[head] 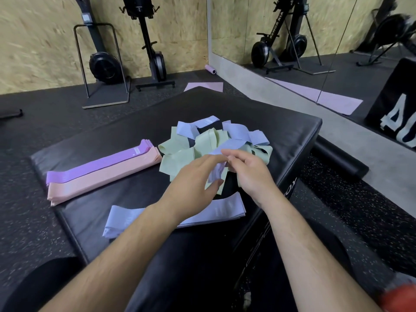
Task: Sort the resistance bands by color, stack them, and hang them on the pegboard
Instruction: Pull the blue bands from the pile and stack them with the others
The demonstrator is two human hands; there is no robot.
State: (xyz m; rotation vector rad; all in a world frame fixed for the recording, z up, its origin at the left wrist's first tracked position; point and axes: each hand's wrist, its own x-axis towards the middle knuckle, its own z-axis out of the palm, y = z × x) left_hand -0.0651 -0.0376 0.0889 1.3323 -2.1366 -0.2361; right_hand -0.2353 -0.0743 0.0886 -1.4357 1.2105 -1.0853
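Observation:
A loose heap of pale green and light blue bands (211, 140) lies in the middle of the black padded box (108, 140). My left hand (193, 179) and my right hand (249, 170) meet over its near edge, and both pinch one light blue band (215, 174) that hangs between them. A flat stack of purple bands (101, 164) lies at the left, with a stack of pink bands (105, 177) right beside it. A stack of light blue bands (216, 212) lies nearest me, partly under my left forearm.
Rowing machines (105, 64) stand upright against the wood-panel wall behind. A wall mirror (315, 41) fills the right. A lilac mat (204, 86) lies on the rubber floor beyond the box, and a black roller (340, 163) lies to the box's right.

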